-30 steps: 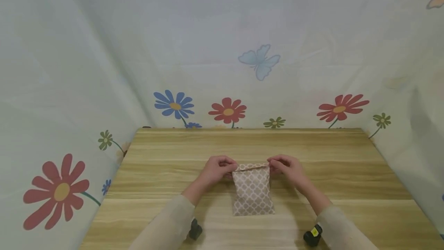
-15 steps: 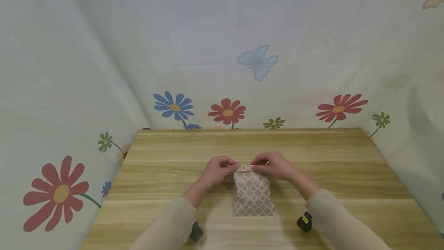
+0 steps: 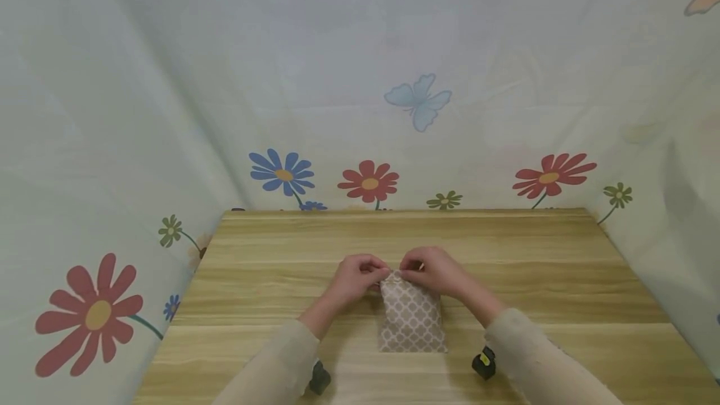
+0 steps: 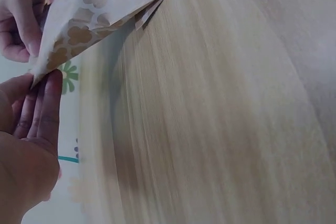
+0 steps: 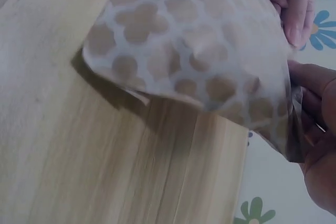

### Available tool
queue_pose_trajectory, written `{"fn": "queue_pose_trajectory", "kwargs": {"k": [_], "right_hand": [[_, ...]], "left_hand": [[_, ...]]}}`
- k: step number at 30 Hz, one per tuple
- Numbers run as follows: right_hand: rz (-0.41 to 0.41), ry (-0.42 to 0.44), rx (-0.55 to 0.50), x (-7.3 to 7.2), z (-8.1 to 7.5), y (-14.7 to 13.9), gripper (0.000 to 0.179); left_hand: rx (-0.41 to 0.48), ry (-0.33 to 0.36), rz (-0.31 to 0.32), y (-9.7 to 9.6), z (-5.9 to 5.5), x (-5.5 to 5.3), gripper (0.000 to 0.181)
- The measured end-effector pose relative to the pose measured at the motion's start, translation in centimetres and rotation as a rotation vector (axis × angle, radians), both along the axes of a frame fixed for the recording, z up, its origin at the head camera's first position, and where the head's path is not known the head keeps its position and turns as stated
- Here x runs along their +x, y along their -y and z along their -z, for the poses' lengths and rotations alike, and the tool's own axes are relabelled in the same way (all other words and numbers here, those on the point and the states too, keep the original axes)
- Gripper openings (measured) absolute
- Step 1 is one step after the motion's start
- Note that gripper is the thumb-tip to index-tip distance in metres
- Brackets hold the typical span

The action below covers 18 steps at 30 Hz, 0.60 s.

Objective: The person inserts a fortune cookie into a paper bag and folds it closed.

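A small paper bag (image 3: pixel 413 320) with a tan and white lattice print stands on the wooden table in the head view, its bottom edge toward me. My left hand (image 3: pixel 353 279) pinches the bag's top left corner between thumb and fingers. Close beside it, my right hand (image 3: pixel 435 272) grips the top edge and covers the top right corner. From the left wrist, the bag (image 4: pixel 100 9) tapers to the point between my left thumb and fingers (image 4: pixel 48 103). Seen from the right wrist, the paper is creased and bent near my right hand (image 5: pixel 320 124).
The wood-grain table (image 3: pixel 281 230) runs back to a pale curtain (image 3: pixel 337 80) printed with flowers and a butterfly. Black wrist devices (image 3: pixel 484 363) sit under both forearms, below the light sleeves (image 3: pixel 275 361).
My right hand has moved left along the bag's top edge, from the right corner to near my left hand. The folded top strip is now mostly covered. The left hand has hardly moved.
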State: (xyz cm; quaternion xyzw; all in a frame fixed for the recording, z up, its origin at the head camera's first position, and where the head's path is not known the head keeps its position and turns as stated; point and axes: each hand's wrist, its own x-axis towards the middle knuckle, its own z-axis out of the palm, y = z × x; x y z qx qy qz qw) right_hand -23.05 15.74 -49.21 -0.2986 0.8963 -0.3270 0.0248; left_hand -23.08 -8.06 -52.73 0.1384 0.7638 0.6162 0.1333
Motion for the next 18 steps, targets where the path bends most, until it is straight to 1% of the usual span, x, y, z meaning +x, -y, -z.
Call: {"fn": "queue_pose_trajectory", "kwargs": {"k": [2,6,8,13,18], "right_hand": [[0.007,-0.003,0.007,0.1,0.0,0.2,0.006],[0.007,0.005,-0.007,0.3,0.1,0.2,0.005],[0.007,0.011,-0.024,0.4,0.1,0.0,0.004],[0.037,0.013,-0.052,0.6,0.4,-0.9,0.005],[0.023,0.02,-0.058,0.7,0.5,-1.3,0.005]], "left_hand": [[-0.048,-0.037,0.011,0.0,-0.1,0.0,0.009],[-0.164,-0.144,0.046,0.0,-0.2,0.0,0.006],[-0.2,-0.174,0.059,-0.1,-0.3,0.0,0.005],[-0.213,-0.179,0.06,-0.1,-0.3,-0.1,0.005],[-0.208,-0.179,0.051,0.0,0.0,-0.1,0.005]]}}
